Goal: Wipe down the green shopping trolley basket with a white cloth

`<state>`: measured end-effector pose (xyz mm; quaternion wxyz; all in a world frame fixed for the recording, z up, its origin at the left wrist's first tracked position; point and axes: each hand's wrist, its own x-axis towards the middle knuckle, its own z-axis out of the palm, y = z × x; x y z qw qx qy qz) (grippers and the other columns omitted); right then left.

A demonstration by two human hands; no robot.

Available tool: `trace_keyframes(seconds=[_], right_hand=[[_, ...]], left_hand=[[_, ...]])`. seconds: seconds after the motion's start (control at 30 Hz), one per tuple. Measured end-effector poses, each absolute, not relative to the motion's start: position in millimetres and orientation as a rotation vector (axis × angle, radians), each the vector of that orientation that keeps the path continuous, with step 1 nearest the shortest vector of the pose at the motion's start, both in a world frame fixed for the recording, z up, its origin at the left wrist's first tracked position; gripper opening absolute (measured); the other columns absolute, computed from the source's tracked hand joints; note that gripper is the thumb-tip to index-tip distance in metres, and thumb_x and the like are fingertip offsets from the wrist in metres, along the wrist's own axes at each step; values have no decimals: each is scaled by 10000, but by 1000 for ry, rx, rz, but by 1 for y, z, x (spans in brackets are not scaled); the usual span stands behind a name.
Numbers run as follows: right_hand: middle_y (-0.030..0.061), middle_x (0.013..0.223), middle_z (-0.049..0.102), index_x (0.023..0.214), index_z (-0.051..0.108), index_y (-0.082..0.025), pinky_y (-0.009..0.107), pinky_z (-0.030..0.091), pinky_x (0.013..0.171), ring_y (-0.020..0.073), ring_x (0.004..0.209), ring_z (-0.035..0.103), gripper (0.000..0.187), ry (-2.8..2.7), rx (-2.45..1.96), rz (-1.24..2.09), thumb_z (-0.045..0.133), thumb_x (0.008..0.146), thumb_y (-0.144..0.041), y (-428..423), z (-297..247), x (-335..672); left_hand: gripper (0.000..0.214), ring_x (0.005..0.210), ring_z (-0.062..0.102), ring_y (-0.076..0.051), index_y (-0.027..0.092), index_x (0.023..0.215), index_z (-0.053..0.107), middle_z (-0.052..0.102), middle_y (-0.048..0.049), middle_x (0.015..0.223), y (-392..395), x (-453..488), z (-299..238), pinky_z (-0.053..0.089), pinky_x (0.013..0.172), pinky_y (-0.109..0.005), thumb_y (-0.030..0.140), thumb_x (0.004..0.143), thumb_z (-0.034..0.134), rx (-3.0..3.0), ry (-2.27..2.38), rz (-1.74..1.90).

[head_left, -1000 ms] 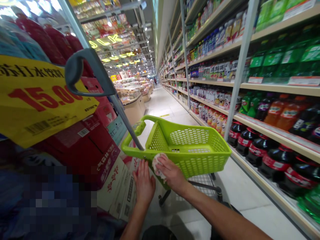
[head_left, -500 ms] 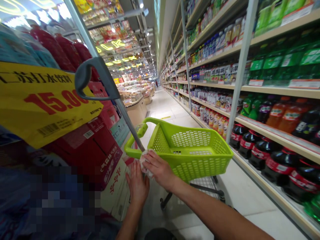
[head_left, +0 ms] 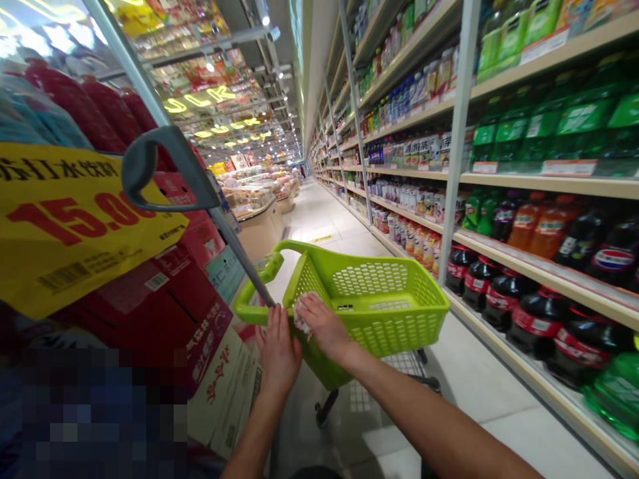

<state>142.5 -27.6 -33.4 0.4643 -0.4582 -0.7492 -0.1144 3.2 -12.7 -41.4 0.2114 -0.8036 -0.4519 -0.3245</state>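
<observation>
A lime green plastic shopping basket (head_left: 399,319) sits on a wheeled trolley in a shop aisle. My right hand (head_left: 324,326) presses a white cloth (head_left: 300,317) against the basket's near rim, fingers closed over the cloth. My left hand (head_left: 277,349) rests with fingers stretched flat against the basket's near left corner, below its green handle (head_left: 247,307). A grey metal pole with a grey grip (head_left: 164,169) rises from the trolley toward the upper left.
Shelves of soft drink bottles (head_left: 544,266) line the right side. Red cartons (head_left: 164,306) and white boxes are stacked at the left under a yellow price sign (head_left: 74,226). The tiled aisle floor (head_left: 324,213) runs ahead toward display counters.
My right hand with the cloth has moved back and forth along the basket's near rim. My left hand has shifted up to the corner. The view has swung slightly.
</observation>
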Motion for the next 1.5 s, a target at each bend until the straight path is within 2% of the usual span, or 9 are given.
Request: trace_keyframes(seconds=[0.13, 0.3, 0.43, 0.53, 0.8, 1.07, 1.33, 1.5], right_hand=[[108, 1205, 527, 1104, 557, -151, 387, 372, 976, 210, 1187, 407, 417, -1801, -1362, -185, 440, 728, -13, -41, -69, 197], [137, 1206, 515, 1066, 575, -134, 456, 327, 995, 234, 1190, 400, 510, -1541, -1599, -137, 393, 629, 56, -69, -98, 254], [128, 1227, 505, 1092, 561, -149, 443, 294, 1022, 215, 1216, 367, 506, -1684, -1496, -154, 415, 649, 48, -58, -89, 220], [130, 1240, 498, 1089, 566, -144, 429, 318, 1009, 217, 1239, 333, 472, -1757, -1466, -203, 423, 676, 35, -52, -88, 208], [114, 1234, 491, 1035, 596, -166, 446, 329, 996, 238, 1208, 373, 532, -1411, -1834, -244, 399, 591, 51, -101, -117, 333], [124, 1277, 457, 1035, 593, -151, 435, 292, 1020, 219, 1271, 270, 559, -1672, -1644, -204, 387, 567, 76, -83, -117, 280], [77, 1283, 450, 1040, 586, -202, 448, 336, 991, 236, 1237, 337, 528, -1255, -1902, -317, 407, 594, 17, -124, -134, 378], [96, 1298, 437, 1054, 578, -178, 441, 298, 1019, 217, 1271, 274, 583, -1550, -1672, -213, 396, 549, 49, -97, -124, 301]], left_hand=[[542, 1272, 283, -237, 113, 1254, 388, 390, -119, 1344, -9, 19, -36, 68, 1064, -496, 107, 713, 407, -2329, -1266, -696], [561, 1290, 243, -245, 114, 1257, 403, 386, -103, 1348, -13, 38, -43, 52, 1062, -514, 112, 696, 407, -2367, -1325, -578], [572, 1271, 288, -242, 115, 1241, 431, 417, -107, 1325, -21, 68, -53, 102, 1060, -504, 105, 669, 411, -2511, -1199, -489], [587, 1267, 295, -245, 110, 1244, 429, 409, -105, 1330, -26, 80, -58, 119, 1057, -506, 108, 658, 410, -2534, -1170, -471], [618, 1276, 277, -237, 120, 1264, 402, 381, -85, 1351, -28, 80, -61, 127, 1058, -502, 106, 646, 408, -2542, -1204, -487], [610, 1288, 247, -250, 130, 1280, 379, 361, -93, 1362, -38, 92, -68, 142, 1046, -520, 110, 672, 420, -2518, -1241, -515], [616, 1292, 236, -251, 120, 1286, 370, 346, -94, 1369, -45, 94, -70, 154, 1044, -521, 119, 672, 415, -2524, -1255, -536], [608, 1294, 229, -254, 104, 1286, 365, 329, -94, 1377, -47, 97, -71, 167, 1039, -525, 128, 680, 407, -2522, -1253, -530]])
